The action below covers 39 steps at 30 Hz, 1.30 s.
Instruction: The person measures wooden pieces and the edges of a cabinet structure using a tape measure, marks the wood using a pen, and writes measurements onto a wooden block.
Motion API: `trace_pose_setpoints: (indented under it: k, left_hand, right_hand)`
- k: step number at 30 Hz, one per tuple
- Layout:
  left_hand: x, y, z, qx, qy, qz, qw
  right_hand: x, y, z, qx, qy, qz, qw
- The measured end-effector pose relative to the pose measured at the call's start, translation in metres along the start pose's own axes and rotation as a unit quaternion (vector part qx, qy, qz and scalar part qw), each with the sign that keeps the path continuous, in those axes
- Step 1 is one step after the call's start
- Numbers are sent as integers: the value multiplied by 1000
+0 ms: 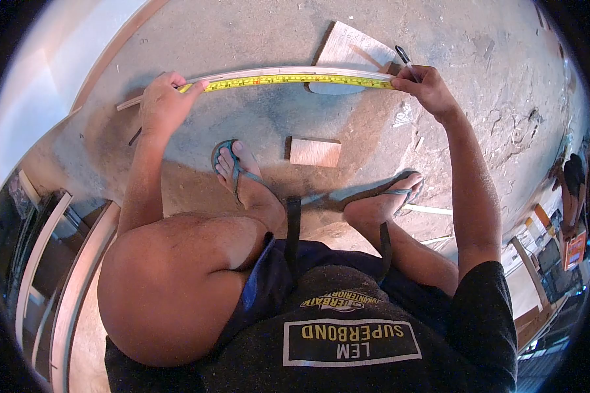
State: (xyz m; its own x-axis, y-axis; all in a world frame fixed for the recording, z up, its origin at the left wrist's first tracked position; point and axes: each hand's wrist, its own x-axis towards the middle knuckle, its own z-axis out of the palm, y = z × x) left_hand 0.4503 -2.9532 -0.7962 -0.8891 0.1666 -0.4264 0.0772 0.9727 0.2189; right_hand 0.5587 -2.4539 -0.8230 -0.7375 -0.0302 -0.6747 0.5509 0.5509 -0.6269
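A yellow tape measure [262, 81] is stretched along a thin pale wooden strip [295, 70] above the floor. My left hand [167, 101] is closed on the tape and the strip near their left ends; the strip sticks out past it. My right hand [426, 88] pinches the other end of the tape against the strip. A black marker pen [403, 55] also rests in the right hand, pointing up and away. Under the right part of the strip lies a flat wooden board [351, 46] with a curved edge and faint pencil writing. The tape's case is not visible.
A small wooden block [314, 152] lies on the concrete floor between my sandalled feet [239, 164]. At the left are a large white panel [52, 72] and long wooden pieces [78, 295]. Tools and offcuts, with an orange box [573, 251], crowd the right side.
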Motion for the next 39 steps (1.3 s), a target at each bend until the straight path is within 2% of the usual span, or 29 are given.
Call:
trace_pose_setpoints:
  k: [15,18,21,22,24,27,29,30,32,33,34,35,36,39]
  left_hand:
    - [4,-3,3,17,3,0,1000]
    - [1,3,-3,1,-15,-26,1000]
    - [-20,13,-24,-15,-62,-15,998]
    - [-28,16,-27,-33,-83,-7,996]
    - [-43,24,-32,-65,-129,11,989]
    - [-48,53,-25,-80,-328,48,940]
    - [-59,60,-9,-157,-326,108,926]
    - [-62,61,-4,-194,-324,137,916]
    - [-58,60,-7,-206,-366,143,896]
    - [-56,59,-9,-211,-388,146,885]
    - [-55,60,-13,-203,-371,150,894]
    - [-55,61,-20,-194,-355,153,902]
    - [-56,62,-25,-185,-339,158,909]
    - [-54,58,-28,-261,-282,121,915]
  right_hand:
    - [1,4,1,9,1,-3,1000]
    - [-1,-2,1,-7,14,-4,1000]
    - [-23,-17,2,3,3,24,1000]
    - [-33,-19,7,84,-23,9,996]
    - [-54,-48,23,83,-106,-17,991]
    - [-70,-76,71,53,-160,-84,982]
    - [-73,-94,101,74,-155,-138,975]
    - [-70,-104,104,26,-169,-165,971]
    - [-63,-109,102,33,-104,-214,971]
    - [-58,-109,96,-14,-6,-222,975]
    - [-50,-106,89,-60,93,-227,967]
    - [-36,-93,89,-194,191,-243,931]
    - [-33,-98,83,-279,187,-142,931]
    - [-14,-75,88,-371,132,-105,913]
